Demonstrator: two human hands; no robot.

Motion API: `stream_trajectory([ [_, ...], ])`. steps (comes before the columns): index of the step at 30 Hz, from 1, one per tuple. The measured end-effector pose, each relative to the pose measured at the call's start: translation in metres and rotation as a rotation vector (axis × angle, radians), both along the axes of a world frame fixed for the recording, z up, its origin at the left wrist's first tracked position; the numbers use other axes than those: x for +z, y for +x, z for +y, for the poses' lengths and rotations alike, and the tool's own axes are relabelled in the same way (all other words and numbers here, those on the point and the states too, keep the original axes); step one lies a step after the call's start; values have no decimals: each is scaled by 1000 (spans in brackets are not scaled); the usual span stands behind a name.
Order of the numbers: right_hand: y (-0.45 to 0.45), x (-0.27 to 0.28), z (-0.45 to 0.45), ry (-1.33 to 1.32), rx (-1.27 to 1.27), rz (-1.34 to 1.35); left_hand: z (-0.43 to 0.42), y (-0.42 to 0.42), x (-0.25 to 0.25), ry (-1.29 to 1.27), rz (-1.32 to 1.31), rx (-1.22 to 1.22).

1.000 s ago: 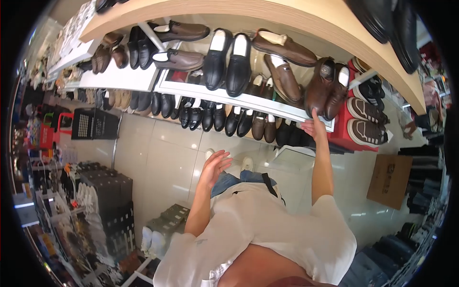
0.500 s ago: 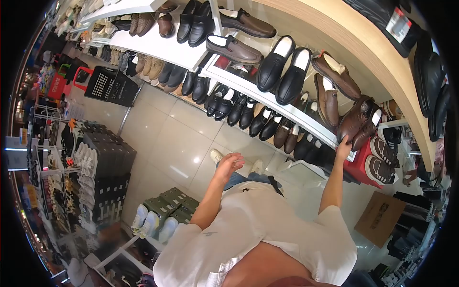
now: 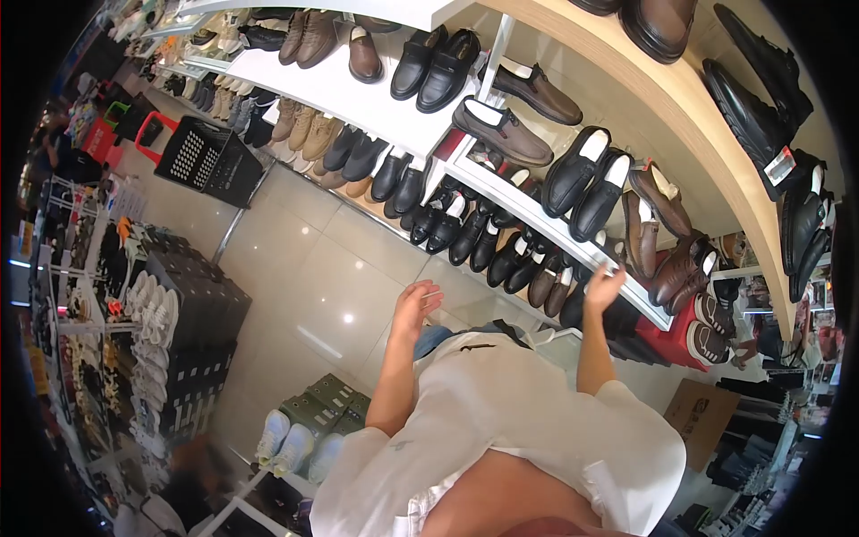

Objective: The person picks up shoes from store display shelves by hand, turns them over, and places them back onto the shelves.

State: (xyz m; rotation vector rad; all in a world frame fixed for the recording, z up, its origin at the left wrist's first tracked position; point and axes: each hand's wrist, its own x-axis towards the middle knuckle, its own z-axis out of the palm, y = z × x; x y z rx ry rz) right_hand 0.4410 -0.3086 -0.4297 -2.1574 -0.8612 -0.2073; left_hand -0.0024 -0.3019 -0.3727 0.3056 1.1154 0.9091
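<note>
My left hand (image 3: 418, 309) hovers over the tiled floor in front of my body, its fingers loosely curled and apart, with nothing in it. My right hand (image 3: 605, 286) is raised at the front edge of the white shelf (image 3: 557, 231); its fingers look apart and no shoe is in it. Whether it touches the edge I cannot tell. Behind it on that shelf stand black slip-on loafers (image 3: 586, 183), brown loafers (image 3: 641, 237) and a pair of brown lace-up shoes (image 3: 680, 270). A grey-brown loafer (image 3: 503, 132) lies farther left.
Below the shelf runs a row of dark shoes (image 3: 470, 237). A black shopping basket (image 3: 208, 161) stands at the left on the floor. Stacked shoe boxes (image 3: 192, 313), green boxes (image 3: 327, 404) and white sneakers (image 3: 286, 443) are to my left. A cardboard box (image 3: 702, 416) lies at right.
My right hand has left the brown lace-up shoes and moved left along the shelf edge. The view has shifted, so the shelves sit farther right. My left hand stays about where it was.
</note>
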Motion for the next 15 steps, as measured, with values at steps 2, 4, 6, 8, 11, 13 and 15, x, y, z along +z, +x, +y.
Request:
stream_trajectory([
  [2, -93, 42, 33, -39, 225, 183, 7, -27, 6, 14, 21, 15],
  [4, -138, 44, 69, 74, 516, 28, 11, -50, 5, 18, 43, 30],
  [6, -166, 54, 109, 36, 651, -15, 11, -73, 4, -12, 79, 105],
  [8, -180, 67, 149, -7, 705, 33, 11, -91, 1, -17, 76, 117],
  [11, -181, 84, 211, 1, 713, -138, 21, -107, 2, -15, 90, 153],
  [13, -174, 86, 253, -14, 696, -205, 28, -115, -1, -65, 49, 193],
  [15, -166, 81, 293, -32, 691, -232, 43, -118, 1, -49, 61, 191],
])
